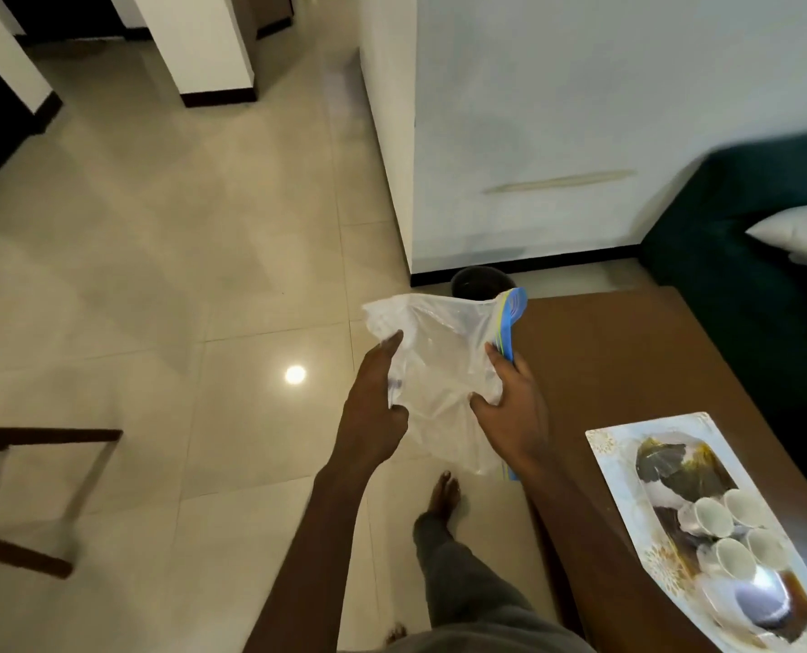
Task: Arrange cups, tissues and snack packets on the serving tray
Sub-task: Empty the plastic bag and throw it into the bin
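I hold a clear plastic zip bag (pixel 439 355) with a blue and yellow seal strip in both hands, above the tiled floor just left of the brown table. My left hand (pixel 375 398) grips its left side and my right hand (pixel 514 407) grips its right side by the seal. The bag looks limp; I cannot tell what is inside. A patterned serving tray (pixel 613 464) lies on the table at the lower right. Several small white cups (pixel 715 516) stand on it, with glossy dark shapes around them.
The brown table (pixel 627 360) fills the right side. Behind it is a dark green sofa (pixel 740 256) with a white cushion (pixel 802 233). A dark round bin (pixel 479 281) stands by the white wall. A wooden chair frame (pixel 38 487) is at the left.
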